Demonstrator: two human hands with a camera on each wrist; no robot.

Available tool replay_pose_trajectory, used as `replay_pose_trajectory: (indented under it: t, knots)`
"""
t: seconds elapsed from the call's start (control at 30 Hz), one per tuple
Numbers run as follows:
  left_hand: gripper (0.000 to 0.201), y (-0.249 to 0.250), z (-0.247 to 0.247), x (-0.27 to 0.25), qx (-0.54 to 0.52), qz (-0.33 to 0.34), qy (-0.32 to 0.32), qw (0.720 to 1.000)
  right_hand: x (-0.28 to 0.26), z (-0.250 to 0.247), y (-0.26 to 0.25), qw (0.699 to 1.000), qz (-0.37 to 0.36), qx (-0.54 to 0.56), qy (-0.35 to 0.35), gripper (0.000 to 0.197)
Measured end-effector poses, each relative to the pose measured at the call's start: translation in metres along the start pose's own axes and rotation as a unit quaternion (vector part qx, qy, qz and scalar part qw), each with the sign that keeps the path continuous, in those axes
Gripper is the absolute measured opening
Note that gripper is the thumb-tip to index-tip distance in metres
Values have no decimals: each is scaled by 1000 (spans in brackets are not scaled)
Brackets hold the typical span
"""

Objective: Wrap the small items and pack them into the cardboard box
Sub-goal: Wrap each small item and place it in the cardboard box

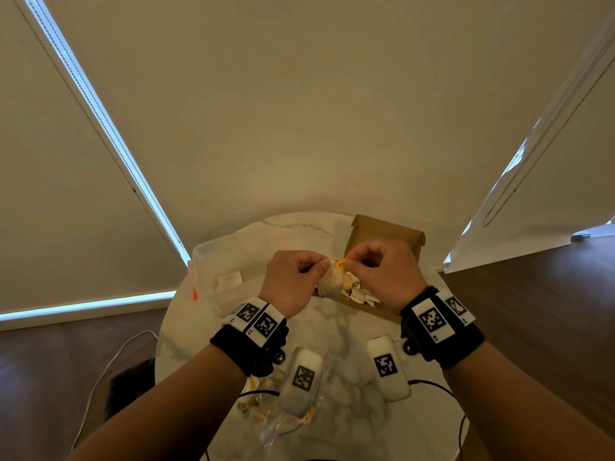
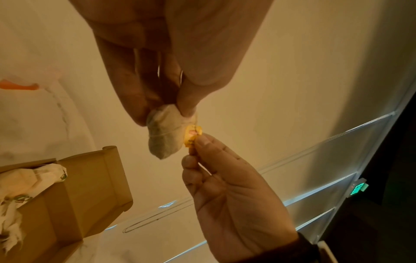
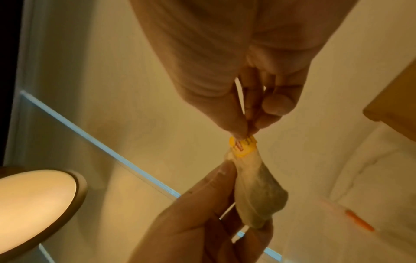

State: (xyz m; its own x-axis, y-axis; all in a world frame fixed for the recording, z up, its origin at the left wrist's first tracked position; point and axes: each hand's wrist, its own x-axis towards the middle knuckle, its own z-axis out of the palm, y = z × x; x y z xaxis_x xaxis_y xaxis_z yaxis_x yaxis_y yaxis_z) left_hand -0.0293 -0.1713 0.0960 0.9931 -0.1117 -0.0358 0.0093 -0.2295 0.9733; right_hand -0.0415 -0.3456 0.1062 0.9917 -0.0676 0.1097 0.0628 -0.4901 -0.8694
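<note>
A pale tea bag (image 1: 331, 282) with a yellow tag (image 1: 341, 263) is held above the round marble table (image 1: 342, 331). My left hand (image 1: 321, 265) pinches the tea bag (image 2: 164, 138) by its top corner between thumb and forefinger. My right hand (image 1: 349, 262) pinches the yellow tag (image 3: 242, 146) at its edge, close against the left hand (image 3: 202, 213). Behind the hands stands an open cardboard box (image 1: 386, 232) with its lid raised. Other tea bags (image 2: 24, 179) with strings lie inside the box (image 2: 94, 178).
A clear zip bag (image 1: 213, 271) with an orange slider (image 1: 194, 294) lies at the table's left. Another plastic bag (image 1: 266, 404) with more tea bags lies near the front edge, under the wrist cameras. A white cable (image 1: 109, 361) trails on the wooden floor at the left.
</note>
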Motion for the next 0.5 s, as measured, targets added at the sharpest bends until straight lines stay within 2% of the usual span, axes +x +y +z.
replay_pose_trajectory:
  t: [0.23, 0.37, 0.5]
  knots:
    - [16, 2, 3, -4, -54, 8, -4, 999, 0, -1, -2, 994, 46, 96, -28, 4]
    - [16, 5, 3, -7, -100, 11, -24, 995, -1, 1, -3, 986, 70, 147, -41, 12]
    - [14, 4, 2, -6, -88, 26, -51, 995, 0, 0, -1, 989, 58, 130, -37, 14]
